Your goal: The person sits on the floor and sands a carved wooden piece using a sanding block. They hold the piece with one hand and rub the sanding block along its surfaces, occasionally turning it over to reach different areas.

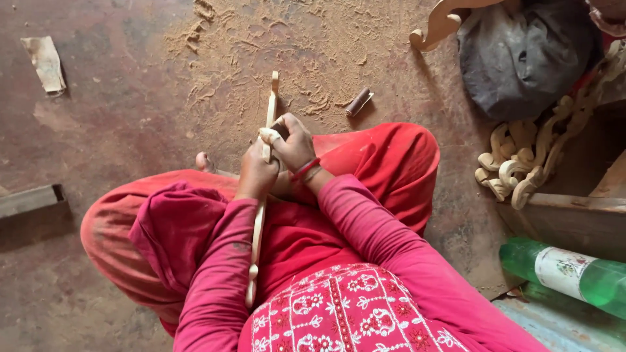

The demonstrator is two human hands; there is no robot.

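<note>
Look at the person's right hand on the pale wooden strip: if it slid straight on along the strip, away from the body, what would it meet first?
Probably only the strip's free tip, then the sawdust-covered floor; depth is uncertain.

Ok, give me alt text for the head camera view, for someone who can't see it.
A person seated on a dusty reddish floor grips a long, slim, pale carved wooden stick with both hands, left hand below the right hand, above red-clothed legs. Sawdust lies ahead; pale scrolled wooden carvings and a green plastic bottle sit to the right.
</note>
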